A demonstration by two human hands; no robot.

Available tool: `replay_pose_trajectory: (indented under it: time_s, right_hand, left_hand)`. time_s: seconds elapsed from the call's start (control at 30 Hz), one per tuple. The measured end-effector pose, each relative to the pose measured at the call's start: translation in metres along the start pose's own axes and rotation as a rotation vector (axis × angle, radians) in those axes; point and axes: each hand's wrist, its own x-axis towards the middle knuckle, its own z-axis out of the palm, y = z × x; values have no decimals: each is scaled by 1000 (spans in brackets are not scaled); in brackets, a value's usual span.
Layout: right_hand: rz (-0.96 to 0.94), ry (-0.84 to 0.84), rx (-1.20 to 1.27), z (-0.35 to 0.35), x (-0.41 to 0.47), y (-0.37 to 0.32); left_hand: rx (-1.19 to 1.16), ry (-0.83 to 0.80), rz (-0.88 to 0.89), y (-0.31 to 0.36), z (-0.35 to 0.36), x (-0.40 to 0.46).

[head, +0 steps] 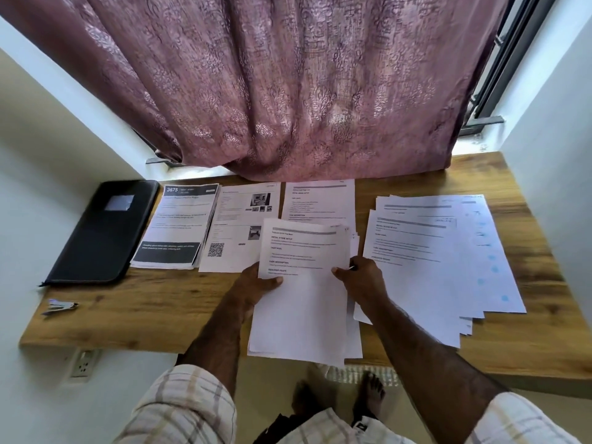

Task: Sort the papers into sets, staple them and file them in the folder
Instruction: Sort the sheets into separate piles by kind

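Observation:
I hold a stack of white printed papers (301, 302) over the wooden desk (144, 306). My left hand (256, 283) grips its left edge. My right hand (362, 277) pinches the right edge of the top sheets. A black folder (102, 232) lies shut at the desk's left. A small stapler (59, 306) lies in front of it. Three sorted piles sit along the back: a set with a dark header (179, 225), a sheet with photos and a QR code (243, 225), and a text sheet (318, 200). A fanned heap of loose papers (448, 251) is at the right.
A mauve curtain (288, 91) hangs down to the desk's back edge. White walls close in on both sides. A wall socket (82, 363) sits under the desk at the left. My bare feet (339, 398) show on the floor below the front edge.

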Motion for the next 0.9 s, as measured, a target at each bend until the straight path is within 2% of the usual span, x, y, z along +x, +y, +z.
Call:
replay_pose_trajectory:
  time_s: [0.2,0.33,0.5,0.6,0.77,0.9]
  right_hand:
    - [-93,18,-3,14,-8,-5]
    - [-27,41,77,22,-13,-7]
    - [141,13,311,16,-19,-10]
    - [153,39,301,9,-15,-12]
    - [116,101,277,0,-10,-15]
    - [100,142,101,-3,5,-6]
  left_hand:
    - [-45,34,34,-6,-11,5]
    - [-119,36,20,-15,-17,11]
    - [-123,9,15,-18,-20,16]
    - [-177,-5,-9,-16,-22,17]
    - [-117,20,-14,-10,-19,24]
    - [-48,69,-12,-8,-18,24]
